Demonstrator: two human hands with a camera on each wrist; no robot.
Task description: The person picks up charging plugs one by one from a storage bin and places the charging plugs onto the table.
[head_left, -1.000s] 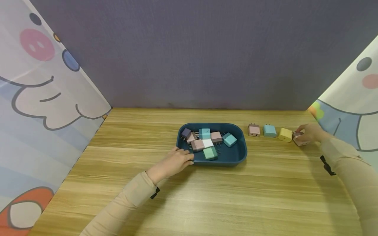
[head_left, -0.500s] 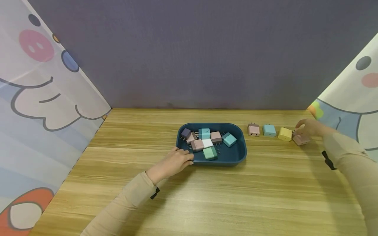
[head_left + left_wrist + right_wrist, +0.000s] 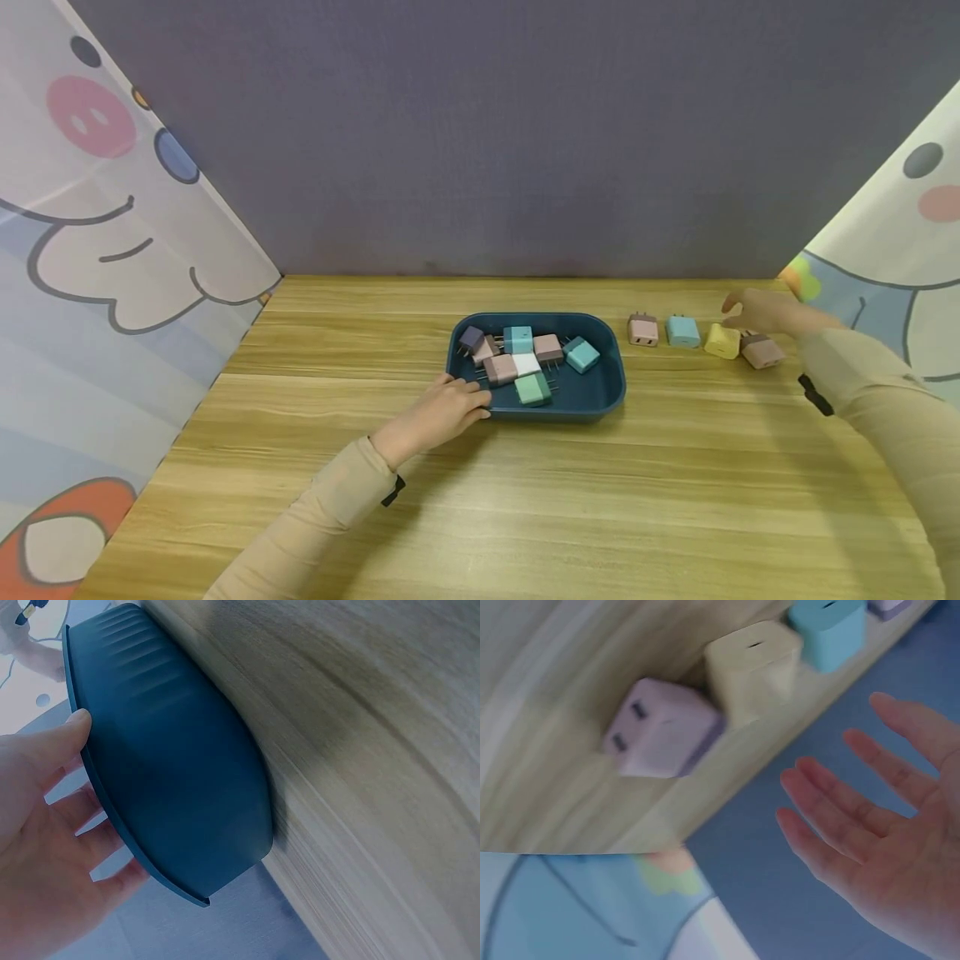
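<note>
My left hand (image 3: 431,417) holds the near-left rim of a dark blue plastic tray (image 3: 588,396). In the left wrist view its thumb (image 3: 79,727) lies on the outer wall, with the fingers over the rim. Several plug chargers lie jumbled inside, among them a green charger (image 3: 532,389) and a turquoise one (image 3: 582,355). My right hand (image 3: 772,312), fingers spread and holding nothing, hovers behind a yellow charger (image 3: 722,342) and a two-port pink charger (image 3: 762,351). A light blue charger (image 3: 683,332) and another pink charger (image 3: 642,330) continue that row leftward, prongs toward the back.
The wood-grain table (image 3: 525,500) ends at a grey back panel (image 3: 487,150). Cartoon-printed sheets stand along both sides, the right-hand sheet (image 3: 922,250) close to my right arm.
My right hand has let go of the rightmost pink charger, lifted, and moved left to above the yellow one. The left hand and tray have stayed put.
</note>
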